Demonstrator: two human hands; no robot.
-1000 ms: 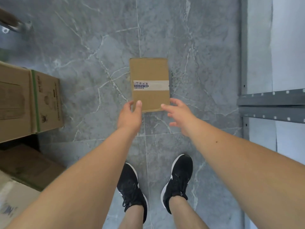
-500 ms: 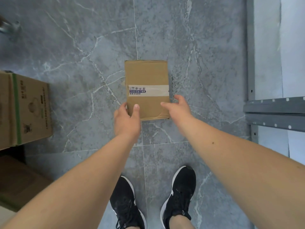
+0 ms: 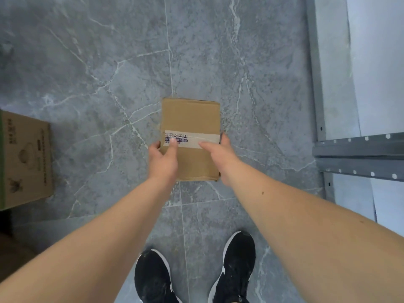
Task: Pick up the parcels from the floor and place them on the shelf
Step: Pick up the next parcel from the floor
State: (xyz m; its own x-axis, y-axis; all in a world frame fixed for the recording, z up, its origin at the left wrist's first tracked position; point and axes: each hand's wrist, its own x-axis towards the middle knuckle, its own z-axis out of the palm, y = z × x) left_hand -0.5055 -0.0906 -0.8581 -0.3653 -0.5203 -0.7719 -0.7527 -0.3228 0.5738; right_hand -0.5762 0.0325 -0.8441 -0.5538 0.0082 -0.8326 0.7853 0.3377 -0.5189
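Both my hands have slid forward from the near corners to clasp the small parcel (image 3: 190,136) on the floor at twelve o'clock: left hand (image 3: 162,159) and right hand (image 3: 218,156) grasp its sides, thumbs on the tape. It is ready to lift toward the shelf (image 3: 358,154) at three o'clock.

Both forearms bare, no sleeves in view. Left hand (image 3: 162,159) and right hand (image 3: 219,155) bare, no gloves. Black low-top sneakers (image 3: 235,267) with white sole trim; laces appear black, too blurred to confirm.
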